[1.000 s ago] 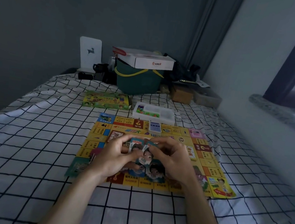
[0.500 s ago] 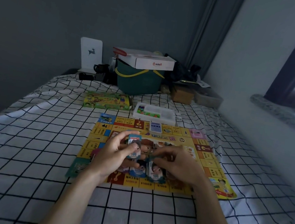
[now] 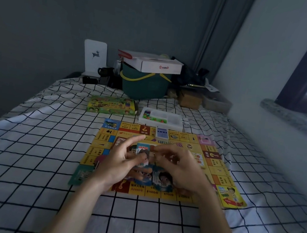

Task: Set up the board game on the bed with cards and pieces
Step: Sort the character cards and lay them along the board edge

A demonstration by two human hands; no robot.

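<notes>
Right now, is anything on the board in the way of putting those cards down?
Nothing visible blocks it. The left hand holds the cards just above the board; the blue deck sits at the far edge.

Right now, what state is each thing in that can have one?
game board: unfolded flat on the bed
left hand: pinching a small stack of cards
right hand: blurred, fingers curled near the cards
blue card deck: lying on the board's far edge
white piece tray: uncovered, coloured pieces inside
white carton: closed, atop the green basket
</notes>
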